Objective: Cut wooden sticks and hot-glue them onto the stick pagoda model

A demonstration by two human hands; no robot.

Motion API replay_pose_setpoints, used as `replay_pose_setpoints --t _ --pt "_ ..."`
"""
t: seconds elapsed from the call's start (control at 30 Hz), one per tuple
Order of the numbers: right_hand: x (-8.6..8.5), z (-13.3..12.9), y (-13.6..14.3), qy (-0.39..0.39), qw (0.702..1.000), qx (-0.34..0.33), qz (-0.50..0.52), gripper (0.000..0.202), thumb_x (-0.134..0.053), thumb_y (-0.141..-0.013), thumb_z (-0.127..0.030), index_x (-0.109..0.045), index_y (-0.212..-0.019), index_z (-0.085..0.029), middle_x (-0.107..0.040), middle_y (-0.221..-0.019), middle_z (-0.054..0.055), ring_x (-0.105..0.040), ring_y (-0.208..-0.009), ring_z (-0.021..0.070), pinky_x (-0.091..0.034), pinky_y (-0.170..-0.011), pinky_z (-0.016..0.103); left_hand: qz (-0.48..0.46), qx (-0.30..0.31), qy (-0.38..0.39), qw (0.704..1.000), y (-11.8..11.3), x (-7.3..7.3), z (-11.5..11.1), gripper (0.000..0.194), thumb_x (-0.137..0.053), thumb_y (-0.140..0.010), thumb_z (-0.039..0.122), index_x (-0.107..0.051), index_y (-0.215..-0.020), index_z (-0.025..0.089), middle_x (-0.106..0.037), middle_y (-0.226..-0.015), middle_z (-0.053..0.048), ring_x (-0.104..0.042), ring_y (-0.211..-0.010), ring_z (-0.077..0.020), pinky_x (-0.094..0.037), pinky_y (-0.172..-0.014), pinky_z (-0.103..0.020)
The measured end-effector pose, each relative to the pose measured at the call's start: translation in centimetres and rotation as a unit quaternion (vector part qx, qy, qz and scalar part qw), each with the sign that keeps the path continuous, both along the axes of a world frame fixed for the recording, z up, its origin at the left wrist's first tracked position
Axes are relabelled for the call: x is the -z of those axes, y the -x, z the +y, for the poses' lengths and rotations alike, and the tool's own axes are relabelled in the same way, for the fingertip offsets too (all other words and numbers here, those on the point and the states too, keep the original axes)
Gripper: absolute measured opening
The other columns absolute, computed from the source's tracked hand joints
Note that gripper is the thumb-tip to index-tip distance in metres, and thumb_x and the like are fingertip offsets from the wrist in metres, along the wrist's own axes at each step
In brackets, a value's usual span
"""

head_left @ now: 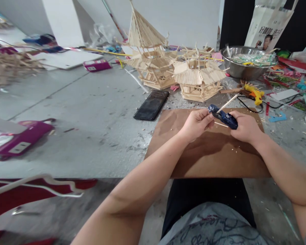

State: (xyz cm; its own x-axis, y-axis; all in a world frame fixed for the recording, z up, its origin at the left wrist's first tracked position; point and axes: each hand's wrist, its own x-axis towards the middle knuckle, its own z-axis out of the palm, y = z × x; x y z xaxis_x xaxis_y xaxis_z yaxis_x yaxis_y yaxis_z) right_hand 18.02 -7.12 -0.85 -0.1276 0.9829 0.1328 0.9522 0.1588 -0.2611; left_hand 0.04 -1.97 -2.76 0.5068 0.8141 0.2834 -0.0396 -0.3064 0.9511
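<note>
We see the tool (228,120) in both hands above the brown sheet (165,146), which lies along the near edge of the surface (91,136). Our right hand (246,126) has its fingers curled snugly round the tool's right end. Our left hand (197,124) has its fingers bent in and pinched together at the other end; we cannot tell whether they grip the tool, the stick (228,103) or both. The stick slants up from the tool, over the sheet's far edge. (A thin piece (221,125) shows just below the tool, though we cannot make out whether it is held or lies on the sheet.)

Just beside the sheet's far left corner lies the phone (151,105). Between the sheet and the far edge of the surface stand two models built of sticks: the tall model (148,37) with a pointed roof and, close on its right, the low model (200,76) with a ring of sloping eaves. Farther right, toward the far edge, sits the bowl (241,69), with clear wrapping in it. The glue gun (255,92) lies on the near side of the bowl, beyond the sheet's far right corner. Well to the left, toward the near edge, we have a purple box (34,132), slightly blurred.
</note>
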Motion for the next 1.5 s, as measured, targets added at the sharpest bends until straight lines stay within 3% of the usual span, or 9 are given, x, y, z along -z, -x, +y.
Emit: replay_pose_setpoints --t 0.3,0.53,0.8,1.17,1.37,1.5 --pt "0.3 -0.2 0.2 -0.012 0.999 0.021 -0.021 0.034 -0.052 -0.065 -0.024 -0.059 -0.097 -0.018 -0.070 -0.085 0.008 -0.064 -0.078 0.0242 -0.043 -0.068 0.030 0.012 -0.006 0.001 1.000 -0.1 -0.1 -0.1 0.046 -0.054 -0.075 0.059 -0.051 -0.061 0.016 -0.047 -0.047 0.004 -0.034 -0.041 -0.0050 -0.026 -0.042 -0.020" --pt "0.5 0.5 0.0 -0.015 0.998 0.052 -0.031 0.032 -0.052 -0.068 -0.028 -0.060 -0.098 -0.020 -0.069 -0.083 0.008 -0.064 -0.080 0.0272 -0.045 -0.070 0.034 0.042 -0.135 -0.072 0.987 -0.7 0.8 0.1 0.025 -0.057 -0.076 0.038 -0.055 -0.066 0.015 -0.047 -0.053 0.004 -0.040 -0.051 -0.0071 -0.032 -0.051 -0.019" --pt "0.4 0.4 -0.4 -0.021 1.000 0.006 0.005 0.040 -0.052 -0.068 -0.024 -0.057 -0.106 -0.018 -0.068 -0.098 0.009 -0.062 -0.092 0.0270 -0.045 -0.079 0.035 0.011 -0.085 -0.064 0.994 -0.7 0.4 -0.3 0.036 -0.056 -0.078 0.045 -0.051 -0.057 0.016 -0.033 -0.048 0.005 -0.028 -0.047 -0.0064 -0.023 -0.046 -0.022" --pt "0.3 0.0 -0.4 -0.010 1.000 -0.007 0.005 0.034 -0.051 -0.065 -0.021 -0.058 -0.098 -0.019 -0.068 -0.092 0.007 -0.063 -0.088 0.0240 -0.045 -0.076 0.032 -0.030 0.018 0.022 0.999 -0.2 0.0 -0.1 0.043 -0.062 -0.070 0.057 -0.056 -0.064 0.015 -0.034 -0.043 0.007 -0.028 -0.041 -0.0045 -0.020 -0.042 -0.021" --pt "0.3 -0.1 0.1 -0.008 0.999 0.023 -0.023 0.032 -0.051 -0.068 -0.025 -0.058 -0.097 -0.017 -0.070 -0.084 0.009 -0.065 -0.078 0.0265 -0.044 -0.068 0.033 -0.007 0.000 0.015 1.000 -0.3 0.2 0.2 0.041 -0.059 -0.073 0.055 -0.054 -0.064 0.016 -0.037 -0.043 0.007 -0.029 -0.041 -0.0051 -0.024 -0.043 -0.021" --pt "0.4 0.1 0.2 -0.010 0.999 0.039 -0.034 0.029 -0.051 -0.070 -0.028 -0.059 -0.095 -0.017 -0.070 -0.083 0.009 -0.064 -0.078 0.0261 -0.044 -0.067 0.033 0.030 -0.075 -0.036 0.996 -0.7 0.8 0.3 0.034 -0.058 -0.075 0.049 -0.054 -0.066 0.016 -0.045 -0.048 0.005 -0.037 -0.045 -0.0062 -0.029 -0.047 -0.020"
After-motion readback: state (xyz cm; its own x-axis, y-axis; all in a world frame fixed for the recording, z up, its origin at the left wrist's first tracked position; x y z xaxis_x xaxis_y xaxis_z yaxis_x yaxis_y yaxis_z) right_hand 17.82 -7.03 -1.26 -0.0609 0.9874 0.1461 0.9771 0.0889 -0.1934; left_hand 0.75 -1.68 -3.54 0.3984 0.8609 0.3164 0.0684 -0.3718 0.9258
